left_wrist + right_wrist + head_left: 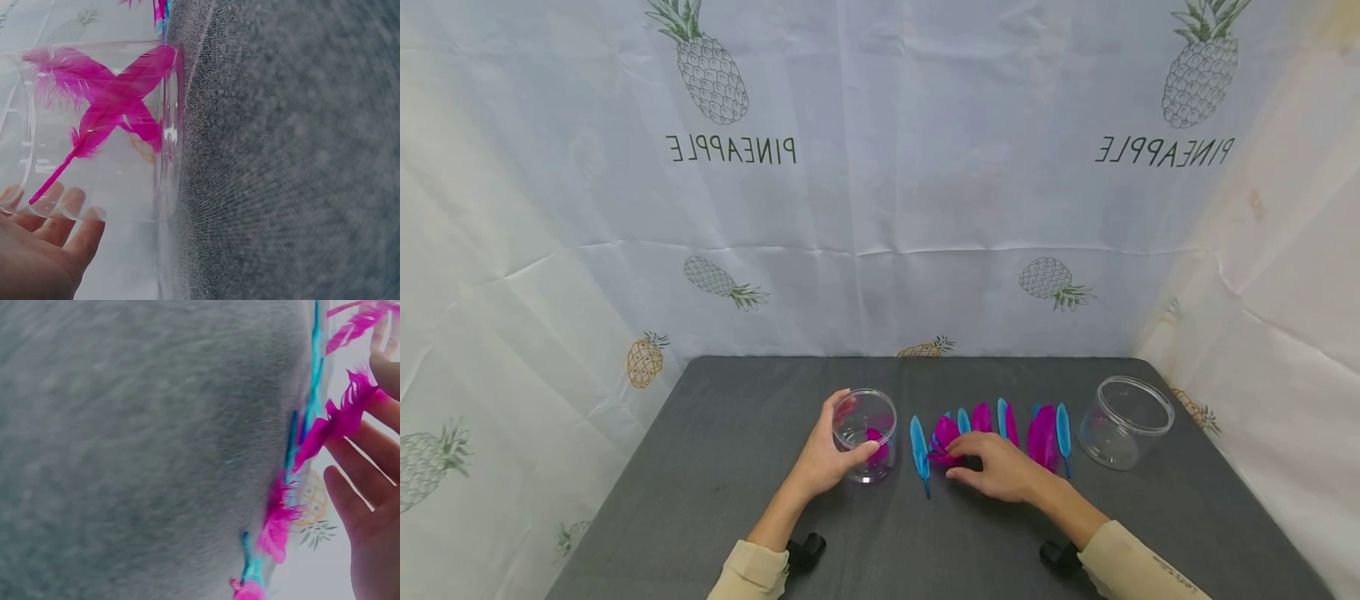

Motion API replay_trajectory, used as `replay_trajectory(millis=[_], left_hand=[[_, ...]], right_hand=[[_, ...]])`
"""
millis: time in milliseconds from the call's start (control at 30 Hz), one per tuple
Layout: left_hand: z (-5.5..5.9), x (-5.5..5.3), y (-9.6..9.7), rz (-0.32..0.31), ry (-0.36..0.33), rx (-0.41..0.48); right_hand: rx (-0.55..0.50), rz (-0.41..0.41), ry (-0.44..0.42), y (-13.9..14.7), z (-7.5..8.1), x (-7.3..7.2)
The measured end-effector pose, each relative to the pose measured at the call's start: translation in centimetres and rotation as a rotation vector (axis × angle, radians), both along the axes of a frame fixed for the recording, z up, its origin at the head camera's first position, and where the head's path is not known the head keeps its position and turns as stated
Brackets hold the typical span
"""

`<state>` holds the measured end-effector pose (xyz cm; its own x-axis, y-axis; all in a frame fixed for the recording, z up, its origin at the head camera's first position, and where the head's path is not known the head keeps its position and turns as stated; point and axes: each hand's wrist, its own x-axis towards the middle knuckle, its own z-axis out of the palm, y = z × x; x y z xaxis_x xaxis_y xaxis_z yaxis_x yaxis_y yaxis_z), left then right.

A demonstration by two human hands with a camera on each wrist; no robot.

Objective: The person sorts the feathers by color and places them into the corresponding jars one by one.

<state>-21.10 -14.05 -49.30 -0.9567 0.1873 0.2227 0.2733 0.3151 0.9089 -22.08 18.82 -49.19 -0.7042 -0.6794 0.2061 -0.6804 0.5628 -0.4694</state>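
Here, the left hand holds a jar of crossed magenta feathers.

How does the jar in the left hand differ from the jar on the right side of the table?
The left jar holds magenta feathers; no feather shows in the right jar. The left hand grips the left jar; no hand touches the right jar. The left jar is left of the feather row, the right jar is right of it. Both are clear, round and open-topped.
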Motion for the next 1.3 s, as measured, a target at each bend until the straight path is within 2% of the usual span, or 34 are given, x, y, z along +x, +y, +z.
replay_trajectory(millis=[333,433,700,967,1300], left_hand=[[0.0,-0.2,0.0,-0.005,0.016,0.009],[0.0,-0.2,0.1,-0.007,0.011,0.012],[0.2,0.0,0.1,-0.004,-0.002,0.010],[0.0,0.0,0.0,0.001,-0.007,-0.005],[-0.1,-0.1,-0.1,0.004,-0.006,-0.010]], right_hand=[[-0.144,-0.022,0.014,-0.6,1.4,-0.4],[-0.185,-0.036,0.044,-0.8,1.6,-0.5],[-0.234,-0.118,0.106,-1.0,2.4,-0.4],[-0.343,-0.126,0.228,-1.4,3.7,-0.8],[-0.479,-0.132,0.247,-2.4,5.7,-1.2]])
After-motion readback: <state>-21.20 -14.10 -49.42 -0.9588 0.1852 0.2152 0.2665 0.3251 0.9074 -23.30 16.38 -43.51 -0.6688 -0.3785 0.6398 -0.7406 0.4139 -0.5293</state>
